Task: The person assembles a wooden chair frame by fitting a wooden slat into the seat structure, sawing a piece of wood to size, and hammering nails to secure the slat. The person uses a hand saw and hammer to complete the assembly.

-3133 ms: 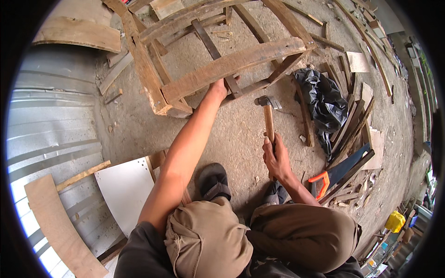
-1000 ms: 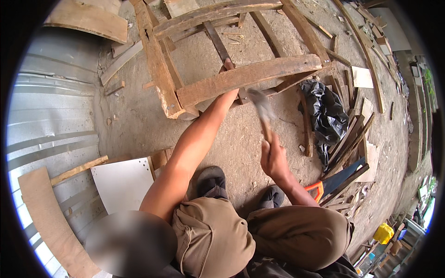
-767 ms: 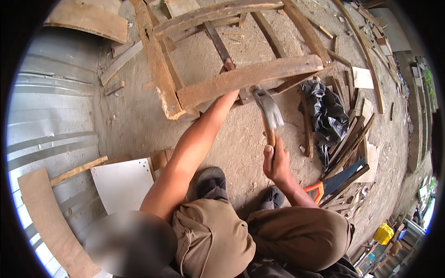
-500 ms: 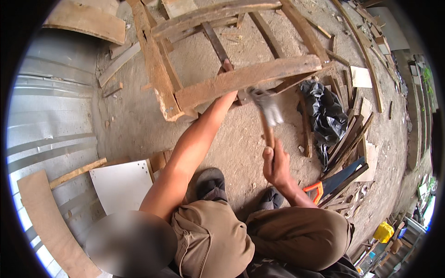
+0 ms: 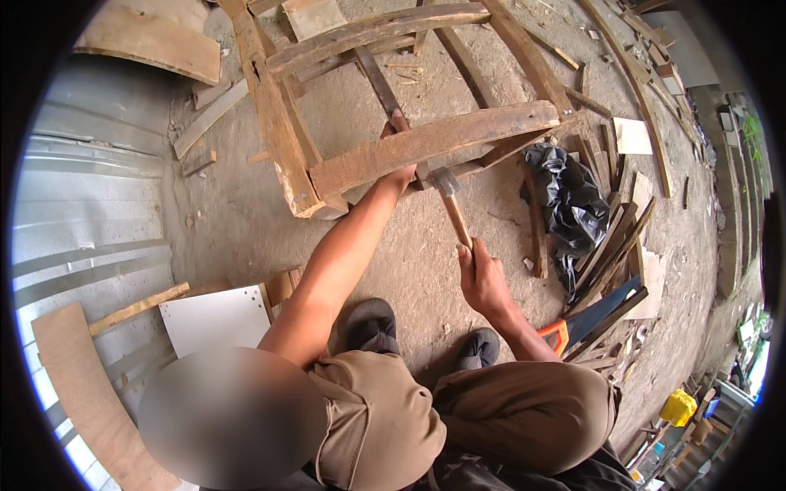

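Observation:
A rough wooden frame point(image 5: 442, 146) with crosspieces stands ahead of me. My left hand point(image 5: 397, 123) reaches under its near rail and grips a dark wooden slat point(image 5: 377, 80) that runs between the rails; the rail hides part of this hand. In my right hand point(image 5: 485, 282) is a hammer point(image 5: 455, 214), with my fingers wrapped round the lower part of its wooden handle. Its metal head is at the near end of the slat, just below the rail, and appears to touch it.
A black plastic bag point(image 5: 573, 200) and several wood scraps lie to the right, beside a handsaw point(image 5: 602, 315) with an orange handle. Corrugated metal sheeting point(image 5: 94, 221) walls the left side. A white board point(image 5: 214, 322) leans near my left arm. A long timber point(image 5: 634, 98) lies farther right.
The hammer head, smeared by motion before, has moved left to the slat's near end and now shows sharply. My left hand keeps its hold on the slat.

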`<state>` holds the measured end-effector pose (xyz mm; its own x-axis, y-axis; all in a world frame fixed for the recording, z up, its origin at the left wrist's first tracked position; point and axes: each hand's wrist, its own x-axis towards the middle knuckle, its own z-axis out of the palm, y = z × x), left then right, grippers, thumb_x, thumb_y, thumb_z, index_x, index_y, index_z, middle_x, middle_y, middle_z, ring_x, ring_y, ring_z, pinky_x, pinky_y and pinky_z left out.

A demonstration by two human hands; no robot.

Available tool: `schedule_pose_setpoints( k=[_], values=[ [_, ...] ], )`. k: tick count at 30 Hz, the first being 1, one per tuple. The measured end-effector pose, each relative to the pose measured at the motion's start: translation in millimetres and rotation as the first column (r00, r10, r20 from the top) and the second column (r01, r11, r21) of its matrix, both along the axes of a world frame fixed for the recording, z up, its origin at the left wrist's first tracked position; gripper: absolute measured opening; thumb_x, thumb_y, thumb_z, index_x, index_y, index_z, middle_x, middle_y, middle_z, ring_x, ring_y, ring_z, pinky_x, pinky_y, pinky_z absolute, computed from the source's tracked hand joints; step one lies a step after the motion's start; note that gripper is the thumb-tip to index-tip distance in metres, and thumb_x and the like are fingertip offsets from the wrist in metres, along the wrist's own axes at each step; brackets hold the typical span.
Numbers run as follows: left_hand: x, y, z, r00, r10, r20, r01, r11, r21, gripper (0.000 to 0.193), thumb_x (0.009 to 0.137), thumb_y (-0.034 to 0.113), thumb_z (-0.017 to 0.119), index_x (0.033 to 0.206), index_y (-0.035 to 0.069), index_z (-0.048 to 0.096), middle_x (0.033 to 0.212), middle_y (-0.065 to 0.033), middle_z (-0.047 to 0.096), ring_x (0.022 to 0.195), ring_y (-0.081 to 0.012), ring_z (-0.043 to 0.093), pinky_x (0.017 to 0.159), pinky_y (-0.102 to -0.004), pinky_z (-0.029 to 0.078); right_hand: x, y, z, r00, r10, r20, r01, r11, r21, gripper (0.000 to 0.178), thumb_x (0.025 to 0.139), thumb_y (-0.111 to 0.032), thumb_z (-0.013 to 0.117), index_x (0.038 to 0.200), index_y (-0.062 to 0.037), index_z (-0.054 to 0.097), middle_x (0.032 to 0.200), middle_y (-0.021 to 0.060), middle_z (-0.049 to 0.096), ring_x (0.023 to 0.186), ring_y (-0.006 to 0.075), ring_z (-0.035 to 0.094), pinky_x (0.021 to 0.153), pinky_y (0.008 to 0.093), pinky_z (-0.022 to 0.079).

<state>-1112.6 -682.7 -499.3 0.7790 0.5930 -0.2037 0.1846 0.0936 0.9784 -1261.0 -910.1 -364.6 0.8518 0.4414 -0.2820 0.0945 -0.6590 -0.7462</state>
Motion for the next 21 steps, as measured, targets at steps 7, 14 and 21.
schedule_pose_setpoints(
  k=[7, 14, 21],
  values=[
    [2, -5, 7, 0.983, 0.124, -0.138, -0.079, 0.954, 0.289, 0.066, 0.103, 0.058, 0.035, 0.097, -0.002, 0.062, 0.081, -0.0203, 0.067, 0.076, -0.0308, 0.065, 0.068, -0.0437, 0.049, -11, -3, -4, 0.983, -0.061, 0.175, 0.021, 0.975, 0.223, 0.032, 0.103, -0.016, 0.047, 0.128, 0.0032, 0.044, 0.057, 0.017, 0.054, 0.048, 0.0395, 0.06, 0.045, 0.048, 0.043],
    [7, 3, -20, 0.994, 0.096, 0.042, -0.103, 0.976, 0.191, 0.066, 0.103, 0.058, 0.035, 0.088, -0.001, 0.061, 0.071, -0.0186, 0.062, 0.068, -0.0285, 0.063, 0.061, -0.0436, 0.048, -9, -1, 14, 0.985, -0.031, 0.172, -0.006, 0.977, 0.212, 0.026, 0.104, -0.016, 0.046, 0.122, 0.0016, 0.05, 0.057, 0.0173, 0.056, 0.048, 0.0371, 0.06, 0.045, 0.0473, 0.043],
    [3, -9, 9, 0.996, 0.079, 0.039, -0.079, 0.997, -0.02, 0.063, 0.103, 0.056, 0.037, 0.092, -0.002, 0.059, 0.077, -0.0203, 0.063, 0.071, -0.031, 0.061, 0.064, -0.0427, 0.046, -3, -12, 8, 0.999, -0.041, 0.005, 0.04, 0.998, 0.043, 0.025, 0.105, -0.02, 0.045, 0.113, 0.0013, 0.055, 0.057, 0.0183, 0.053, 0.047, 0.035, 0.059, 0.047, 0.0449, 0.042]
  ],
)
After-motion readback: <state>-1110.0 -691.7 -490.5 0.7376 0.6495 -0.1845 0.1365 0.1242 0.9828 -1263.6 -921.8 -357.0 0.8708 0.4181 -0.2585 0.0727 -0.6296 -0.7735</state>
